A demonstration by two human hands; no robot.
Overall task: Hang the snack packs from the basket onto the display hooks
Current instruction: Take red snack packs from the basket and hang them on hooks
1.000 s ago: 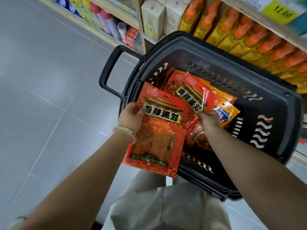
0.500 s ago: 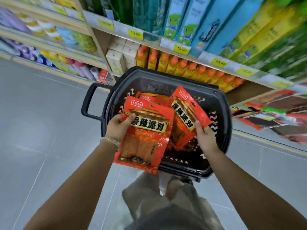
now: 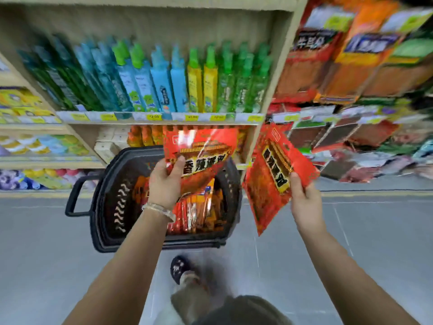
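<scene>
**Two Red Packs Held Over and Beside the Basket**

Nearest the camera, a trouser leg and a dark shoe [image 3: 179, 268] are seen on the grey floor [image 3: 46, 254], both blurred. Two bare forearms are stretched forward, and a pale bracelet [image 3: 159, 209] is worn at the left wrist.

The left hand [image 3: 165, 184] is clamped on the left pack [image 3: 203, 153]. The thumb is pressed on the front face at the lower left corner, and the fingers are hidden behind it. This pack is held roughly upright over the basket. A dark band with large yellow characters is printed across it. 香辣 can be read, the rest is bent by a crease, and the top is washed out by glare.

The right hand [image 3: 304, 200] is closed on the right pack [image 3: 269, 181] at its right edge, thumb on the front, fingers behind. This pack is tilted and held to the right of the basket, apart from its rim. A similar dark band is carried, too blurred to be read.

The black basket [image 3: 105, 207] is stood on the floor, handle to the left. More packs [image 3: 199, 214] are piled inside, partly covered by the left wrist and left pack.

Beyond it, orange-capped bottles [image 3: 143, 136] are shelved, with tall blue, green and yellow boxes [image 3: 164, 85] above. Among the yellow price tags [image 3: 153, 116], a figure ending in 2.00 can be read. Hanging packs [image 3: 339, 62] are seen at the right, heavily blurred.
</scene>
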